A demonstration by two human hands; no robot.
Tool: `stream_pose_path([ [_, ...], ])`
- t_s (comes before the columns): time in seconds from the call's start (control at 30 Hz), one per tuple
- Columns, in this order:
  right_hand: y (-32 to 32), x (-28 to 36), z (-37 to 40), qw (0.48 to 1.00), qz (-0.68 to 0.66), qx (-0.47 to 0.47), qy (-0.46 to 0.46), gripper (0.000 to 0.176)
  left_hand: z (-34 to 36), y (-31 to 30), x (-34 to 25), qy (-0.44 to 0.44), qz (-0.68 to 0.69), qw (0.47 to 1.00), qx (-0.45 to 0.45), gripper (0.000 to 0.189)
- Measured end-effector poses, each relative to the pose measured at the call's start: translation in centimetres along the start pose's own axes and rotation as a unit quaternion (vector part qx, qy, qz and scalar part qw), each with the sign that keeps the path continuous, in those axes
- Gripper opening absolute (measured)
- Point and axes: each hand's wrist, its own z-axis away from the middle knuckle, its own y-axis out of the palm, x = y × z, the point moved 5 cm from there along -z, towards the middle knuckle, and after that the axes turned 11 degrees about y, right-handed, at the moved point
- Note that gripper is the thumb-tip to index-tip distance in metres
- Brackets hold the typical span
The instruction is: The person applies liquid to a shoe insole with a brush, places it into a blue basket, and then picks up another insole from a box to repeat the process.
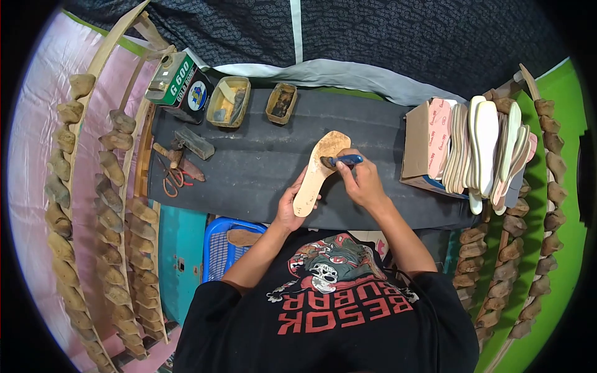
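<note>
Lying in L hand (pixel 289 208): insole (pixel 314 177), brush (pixel 345 160) atop

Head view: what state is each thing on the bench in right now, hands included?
Tan foot-shaped insole: tilted, gripped at its lower end by the left hand.
Blue-handled brush: held in the right hand, bristles on the insole.
Green metal can: cannot tell whether capped.
Yellowish rectangular tub: open, no lid.
Small brown tub: open, dark contents.
Pink and white insoles: stacked on edge by the cardboard box.
</note>
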Motion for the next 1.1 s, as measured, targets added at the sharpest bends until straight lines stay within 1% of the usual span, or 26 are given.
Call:
stream_pose_path([
  [0.13,0.9,0.9,1.4,1.0,-0.011,0.012,-0.02,0.015,-0.4,0.3,-0.1,0.014,-0.002,1.0,-0.025,0.075],
  [0.23,1.1,1.2,1.8,1.0,-0.012,0.01,-0.02,0.014,-0.7,0.3,-0.3,0.018,0.011,1.0,-0.018,0.075],
  [0.33,-0.2,0.3,0.8,1.0,-0.001,-0.022,0.013,0.014,-0.9,0.2,-0.3,0.019,0.023,1.0,-0.008,0.075],
  [0.37,-0.7,0.0,0.5,0.999,0.003,-0.019,0.028,0.014,-0.9,0.1,-0.2,0.015,0.022,1.0,-0.009,0.075],
  [0.47,-1.1,-0.3,0.4,0.999,0.014,-0.038,0.006,0.016,-0.9,0.1,0.2,0.007,0.019,1.0,-0.012,0.075],
  [0.57,-0.3,0.5,1.2,1.0,0.008,-0.002,-0.011,0.015,-1.0,0.2,0.6,0.006,0.017,1.0,-0.011,0.075],
  [0.7,1.1,0.8,1.7,0.998,-0.013,0.017,-0.055,0.016,-1.0,0.4,0.9,0.003,0.016,1.0,-0.012,0.075],
  [0.8,0.3,0.5,0.4,1.0,0.001,0.019,-0.02,0.013,-0.8,0.5,1.0,-0.005,0.01,1.0,0.005,0.074],
  [0.83,0.1,0.1,-0.1,0.999,0.007,-0.006,-0.032,0.014,-0.8,0.6,1.1,-0.009,0.007,1.0,0.014,0.074],
  [0.93,-0.9,0.1,-1.5,0.998,0.019,-0.035,-0.049,0.013,-0.4,0.9,1.5,-0.03,-0.017,0.999,0.031,0.072],
  [1.07,-1.3,-0.4,-2.1,1.0,-0.003,-0.018,0.013,0.014,0.0,0.8,2.3,-0.033,-0.033,0.999,0.028,0.07],
  [1.1,-1.2,-0.2,-1.9,1.0,0.002,-0.014,-0.005,0.015,0.0,0.9,2.3,-0.029,-0.033,0.999,0.028,0.07],
])
